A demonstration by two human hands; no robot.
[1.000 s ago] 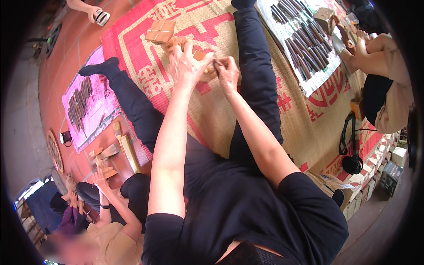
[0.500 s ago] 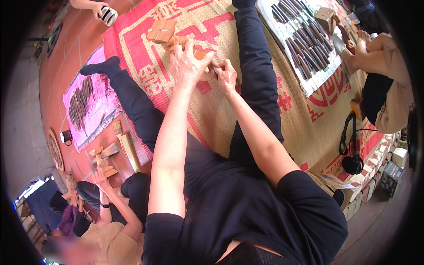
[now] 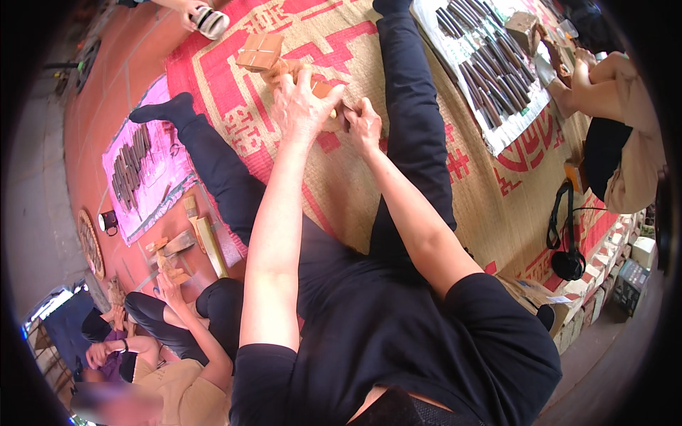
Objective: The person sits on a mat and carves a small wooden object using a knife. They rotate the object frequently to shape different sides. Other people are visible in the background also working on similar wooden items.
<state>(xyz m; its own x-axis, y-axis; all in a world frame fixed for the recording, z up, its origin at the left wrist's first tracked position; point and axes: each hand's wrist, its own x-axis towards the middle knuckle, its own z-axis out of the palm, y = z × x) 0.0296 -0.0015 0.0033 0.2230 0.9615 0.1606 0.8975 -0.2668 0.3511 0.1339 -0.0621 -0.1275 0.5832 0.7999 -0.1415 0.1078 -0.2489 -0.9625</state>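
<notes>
1. Carved wood block (image 3: 259, 52): orange-brown, pale crossed lines on the end face.
2. Slim tool (image 3: 347, 118) in right hand (image 3: 366, 128): dark brown.
3. Woven mat (image 3: 341, 181): straw tan, red geometric motifs, red border bands.
4. Left-side cloth (image 3: 167, 160): pink, greyish edge.
5. Right-side cloth (image 3: 501, 135): white, greenish marks. Tool rows (image 3: 494, 74) on it: dark brown.
6. Floor tiles (image 3: 106, 85): terracotta, paler grout grid.
7. T-shirt (image 3: 419, 341): black. Trousers (image 3: 415, 99): dark navy.
8. Headphones (image 3: 567, 265): black.
9. Co-worker's shirt (image 3: 185, 387): beige.
</notes>
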